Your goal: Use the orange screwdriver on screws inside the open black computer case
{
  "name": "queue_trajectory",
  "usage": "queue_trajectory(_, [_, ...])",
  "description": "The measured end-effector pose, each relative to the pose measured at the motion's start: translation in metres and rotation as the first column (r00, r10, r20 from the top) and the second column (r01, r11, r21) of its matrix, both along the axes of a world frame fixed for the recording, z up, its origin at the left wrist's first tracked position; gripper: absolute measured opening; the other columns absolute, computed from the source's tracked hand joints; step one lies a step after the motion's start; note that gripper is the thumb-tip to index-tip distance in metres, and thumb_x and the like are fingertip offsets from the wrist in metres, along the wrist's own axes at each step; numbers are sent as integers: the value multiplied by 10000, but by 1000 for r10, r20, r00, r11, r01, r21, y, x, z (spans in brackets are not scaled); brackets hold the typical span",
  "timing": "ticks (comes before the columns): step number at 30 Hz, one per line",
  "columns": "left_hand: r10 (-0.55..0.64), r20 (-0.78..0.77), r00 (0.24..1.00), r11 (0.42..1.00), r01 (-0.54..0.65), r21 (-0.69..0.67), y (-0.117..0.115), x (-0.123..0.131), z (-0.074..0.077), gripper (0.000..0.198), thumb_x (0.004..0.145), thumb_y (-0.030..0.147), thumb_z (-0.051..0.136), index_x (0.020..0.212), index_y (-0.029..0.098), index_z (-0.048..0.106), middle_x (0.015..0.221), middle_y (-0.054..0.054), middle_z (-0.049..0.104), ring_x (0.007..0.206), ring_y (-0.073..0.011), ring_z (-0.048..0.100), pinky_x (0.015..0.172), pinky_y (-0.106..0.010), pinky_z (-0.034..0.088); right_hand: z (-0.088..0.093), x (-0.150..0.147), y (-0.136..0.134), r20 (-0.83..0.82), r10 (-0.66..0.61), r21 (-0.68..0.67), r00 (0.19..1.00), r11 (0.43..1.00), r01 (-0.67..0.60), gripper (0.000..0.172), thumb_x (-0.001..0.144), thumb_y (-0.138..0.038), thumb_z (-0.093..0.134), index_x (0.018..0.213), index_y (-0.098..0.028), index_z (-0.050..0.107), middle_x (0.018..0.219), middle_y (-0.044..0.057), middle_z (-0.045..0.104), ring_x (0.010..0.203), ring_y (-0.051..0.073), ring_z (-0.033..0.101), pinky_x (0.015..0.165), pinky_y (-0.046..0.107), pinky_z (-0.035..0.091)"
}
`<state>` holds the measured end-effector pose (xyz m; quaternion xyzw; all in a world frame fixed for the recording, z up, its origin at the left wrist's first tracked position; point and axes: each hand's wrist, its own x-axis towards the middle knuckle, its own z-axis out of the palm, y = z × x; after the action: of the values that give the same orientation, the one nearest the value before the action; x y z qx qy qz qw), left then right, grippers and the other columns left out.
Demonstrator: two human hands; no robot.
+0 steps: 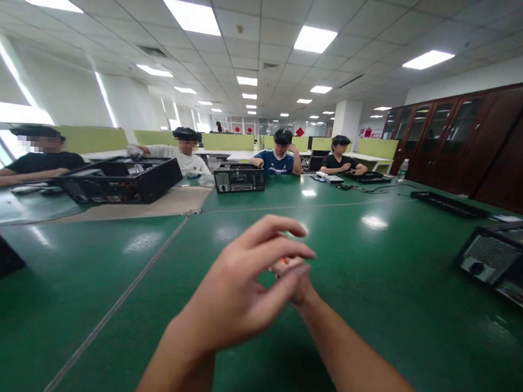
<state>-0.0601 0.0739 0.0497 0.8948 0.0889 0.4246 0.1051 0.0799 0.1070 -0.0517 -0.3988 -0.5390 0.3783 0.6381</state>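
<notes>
Spread grip at the left hand (234,291): fingers curved and parted, thumb apart from the forefinger, with nothing visible pinched between. Probably held loose to reach over the right hand (299,286) without clamping it. Right grip largely hidden behind the left; cannot tell whether spread or pressed together. Contact between the hands likewise unclear.

Small orange-red thing (285,260) visible through the gap between left thumb and forefinger, at the right hand, above the worktop (342,247). Too covered to identify or to confirm as held.

Open black case (122,183) at left, on a tan sheet (193,201), presumably for protection of the worktop surface. Smaller case (239,180) upright before a co-worker in blue (281,162), with a hand on its top, likely for steadying. Third case (495,261) at the right edge, well apart from both hands. Bottle (403,169) upright on the far worktop, perhaps set there for distance from the nearer hardware.
</notes>
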Motion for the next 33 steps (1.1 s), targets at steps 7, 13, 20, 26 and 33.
queue_trajectory(7, [162, 172, 972, 938, -98, -333, 67, -2, -22, 441, 908, 357, 652, 1325, 235, 577, 1251, -81, 625, 1060, -234, 661, 916, -379, 564, 14, -2, -12, -193, 194, -8, 962, 980, -200, 513, 802, -619, 597, 618, -229, 319, 441, -111, 252, 363, 54, 212, 378, 202, 206])
queue_trajectory(13, [119, 207, 971, 893, -13, -450, 84, 16, -37, 518, 940, 415, 595, 1409, 222, 490, 1466, -117, 499, 1268, -269, 557, 1050, -436, 482, 14, -4, -5, -216, 224, -156, 950, 953, -260, 618, 745, -728, 637, 555, -238, 311, 398, -107, 253, 324, 47, 195, 337, 206, 153])
queue_trajectory(20, [59, 242, 969, 871, 69, -487, 77, 17, -34, 526, 965, 484, 534, 1429, 242, 486, 1468, -116, 509, 1284, -305, 544, 1076, -489, 458, 27, 18, -14, -218, 328, -19, 919, 940, -341, 615, 829, -712, 561, 556, -230, 293, 417, -100, 232, 347, 52, 194, 366, 206, 172])
queue_trajectory(26, [2, 282, 959, 907, 117, -405, 63, 20, -29, 489, 945, 406, 588, 1409, 277, 501, 1508, -78, 458, 1302, -281, 523, 1056, -427, 485, 11, 25, -1, -231, 274, -132, 934, 942, -309, 620, 786, -717, 602, 564, -245, 266, 395, -114, 210, 317, 57, 183, 337, 218, 153])
queue_trajectory(33, [33, 273, 961, 912, 83, -402, 65, 19, -30, 470, 961, 404, 552, 1406, 265, 494, 1516, -86, 440, 1300, -278, 520, 1062, -436, 473, 7, 30, 5, -157, 192, -142, 969, 966, -215, 625, 754, -726, 630, 548, -243, 291, 389, -106, 244, 318, 53, 201, 335, 213, 171])
